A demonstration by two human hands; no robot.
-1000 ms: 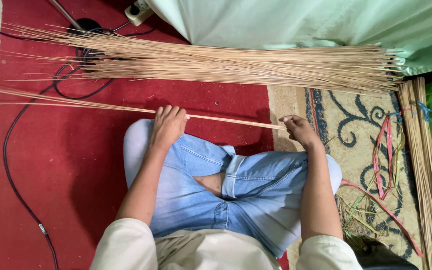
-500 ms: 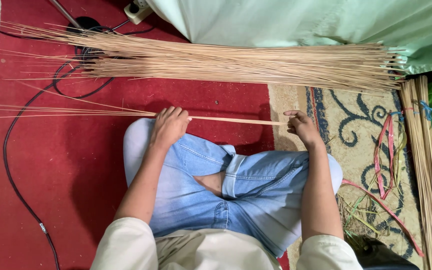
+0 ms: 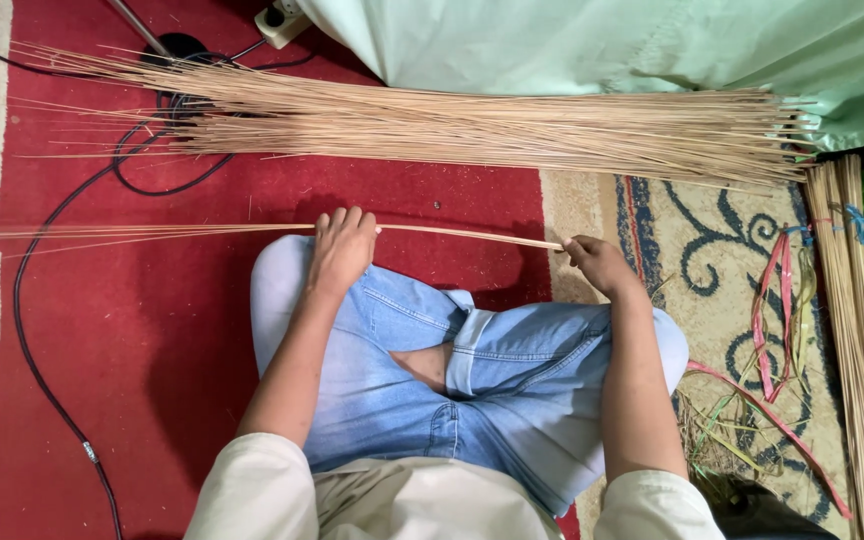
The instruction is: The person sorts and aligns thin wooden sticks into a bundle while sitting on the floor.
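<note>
From the head view, I am watching the small bunch of thin sticks (image 3: 452, 233) levelling out: a second ago its loose left ends were lying higher on the red carpet (image 3: 152, 300) and slanting, and now they are running nearly flat towards the left edge, with the stray ones drawing closer together. I am reading that as the bunch being straightened and evened between the hands.

The left hand (image 3: 340, 250) is resting over the left knee, palm down, fingers curled shut over the bunch partway along it. The right hand (image 3: 600, 264) is sitting just past the right knee, wrist bent, fingers pinching closed on the thick ends, and it has dropped slightly lower than half a second back.

The bunch is hanging just above the jeans (image 3: 472, 380), well apart from the big pile of sticks (image 3: 472, 128) lying across the carpet beyond, and from the tied bundle (image 3: 857, 330) at the right.
</note>
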